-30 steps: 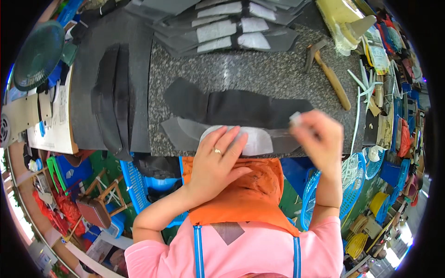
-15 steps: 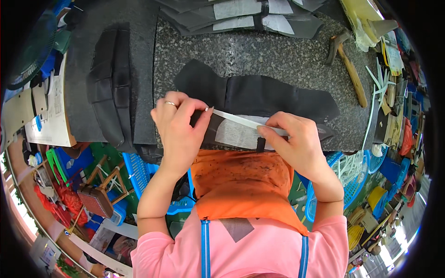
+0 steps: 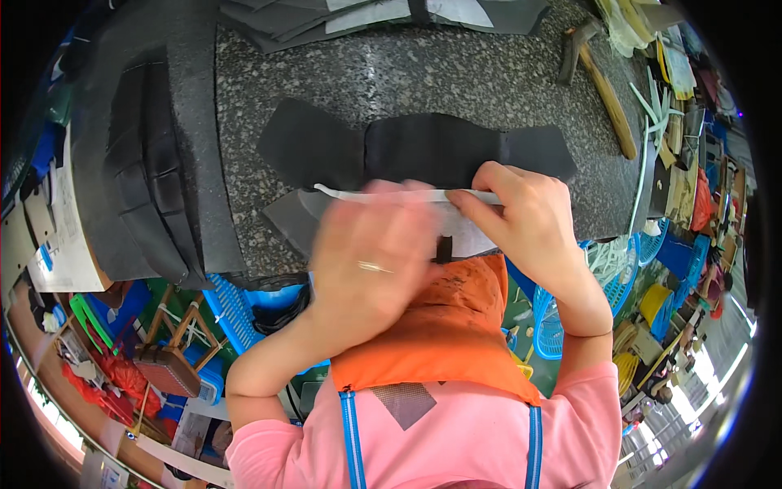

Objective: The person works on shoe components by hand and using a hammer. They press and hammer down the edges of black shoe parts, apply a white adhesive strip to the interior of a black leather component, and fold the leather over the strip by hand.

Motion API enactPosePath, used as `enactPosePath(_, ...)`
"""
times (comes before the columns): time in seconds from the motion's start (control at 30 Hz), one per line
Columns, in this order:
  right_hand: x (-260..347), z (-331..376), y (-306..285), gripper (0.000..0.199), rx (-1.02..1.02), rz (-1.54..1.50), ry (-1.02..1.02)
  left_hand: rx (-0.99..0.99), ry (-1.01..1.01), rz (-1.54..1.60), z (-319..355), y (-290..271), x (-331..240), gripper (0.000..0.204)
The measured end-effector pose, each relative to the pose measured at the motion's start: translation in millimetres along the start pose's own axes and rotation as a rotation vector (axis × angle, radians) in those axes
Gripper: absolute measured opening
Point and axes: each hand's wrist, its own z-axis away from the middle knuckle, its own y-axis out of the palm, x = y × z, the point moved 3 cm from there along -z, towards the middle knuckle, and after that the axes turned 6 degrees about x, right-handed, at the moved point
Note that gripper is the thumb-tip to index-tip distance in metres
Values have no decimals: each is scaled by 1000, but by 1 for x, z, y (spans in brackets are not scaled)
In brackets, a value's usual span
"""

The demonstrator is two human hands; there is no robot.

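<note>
A black leather-like piece with seams lies on the speckled stone slab in front of me. Along its near edge runs a narrow white strip, its left end loose and slightly curled. My right hand pinches the strip's right part between thumb and forefinger. My left hand, with a ring on it, is over the strip's middle and smeared by motion; its fingers cannot be made out. Beneath the hands, a grey-backed flap with a pale patch is partly hidden.
Stacked dark pieces with white patches lie at the far edge of the stone slab. A hammer rests at the right. Folded black pieces lie on a dark mat at the left. Blue baskets stand below the slab.
My left hand has let go of the strip's left end and moved right over its middle. The strip now lies along the black piece's near edge. My right hand still pinches it.
</note>
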Motion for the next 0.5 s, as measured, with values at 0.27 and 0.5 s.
enactPosePath(0.27, -43, 43, -11, 17, -91, -276, 191, 44, 153, -26, -16, 21, -8, 67)
enactPosePath(0.5, -46, 36, -7, 29, -111, -47, 194, 61, 232, -15, -24, 24, 0, 71)
